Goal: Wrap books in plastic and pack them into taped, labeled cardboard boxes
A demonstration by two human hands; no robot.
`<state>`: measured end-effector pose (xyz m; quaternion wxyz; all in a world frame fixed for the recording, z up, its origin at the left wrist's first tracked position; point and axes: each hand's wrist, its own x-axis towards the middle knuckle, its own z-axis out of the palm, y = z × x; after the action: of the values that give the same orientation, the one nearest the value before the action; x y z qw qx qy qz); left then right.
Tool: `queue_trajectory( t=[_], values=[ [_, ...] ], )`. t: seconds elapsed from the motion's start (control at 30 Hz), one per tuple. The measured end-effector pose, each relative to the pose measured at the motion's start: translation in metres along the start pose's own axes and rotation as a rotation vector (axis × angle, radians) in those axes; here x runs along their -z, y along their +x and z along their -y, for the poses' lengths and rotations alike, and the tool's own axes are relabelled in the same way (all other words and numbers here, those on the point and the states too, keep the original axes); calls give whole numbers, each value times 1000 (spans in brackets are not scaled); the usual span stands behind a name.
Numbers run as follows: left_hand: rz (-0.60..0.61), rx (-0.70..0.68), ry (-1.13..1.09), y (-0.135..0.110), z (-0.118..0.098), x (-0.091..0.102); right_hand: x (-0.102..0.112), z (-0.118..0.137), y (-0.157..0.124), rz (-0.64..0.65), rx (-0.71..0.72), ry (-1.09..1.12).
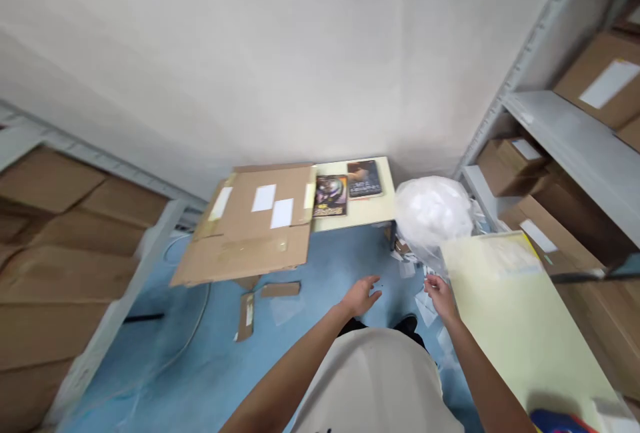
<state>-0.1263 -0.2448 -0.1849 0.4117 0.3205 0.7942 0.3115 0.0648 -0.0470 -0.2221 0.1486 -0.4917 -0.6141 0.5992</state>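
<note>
My left hand (363, 295) hovers over the blue floor with its thumb and fingers apart and nothing in it. My right hand (441, 296) is beside the near left edge of a pale yellow table (520, 313), its fingers loosely curled and slightly parted, with no held thing visible. Ahead, a flattened cardboard box (250, 219) with white labels and tape lies over the left part of a low cream table (360, 209). Two books, a dark one (364, 179) and one with a colourful cover (331, 195), lie beside the cardboard. A large clear plastic bag (434, 213) stands ahead of my right hand.
Shelves with cardboard boxes stand on the left (65, 239) and right (565, 119). Cardboard scraps (280, 289) and plastic pieces (425, 306) litter the floor. A pale cable (197, 323) runs along the left. A blue and red object (560, 421) sits at the near right.
</note>
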Motion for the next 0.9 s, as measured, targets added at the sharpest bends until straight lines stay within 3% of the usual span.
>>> queue_trajectory(
  t=[0.2,0.4,0.5,0.63,0.9],
  values=[
    [-199,88,-136,-57,88,70,-125,26,-11,261,73,-84],
    [-525,397,-538,-92,163,127,-237,46,-39,508,169,-234],
    [-622,497,-650,-96,188,148,-274,60,-33,562,188,-290],
    [-707,613,-833,-94,213,165,-313,81,-1,592,231,-367],
    [-870,780,-1081,-70,231,195,-396,128,74,674,330,-486]
  ],
)
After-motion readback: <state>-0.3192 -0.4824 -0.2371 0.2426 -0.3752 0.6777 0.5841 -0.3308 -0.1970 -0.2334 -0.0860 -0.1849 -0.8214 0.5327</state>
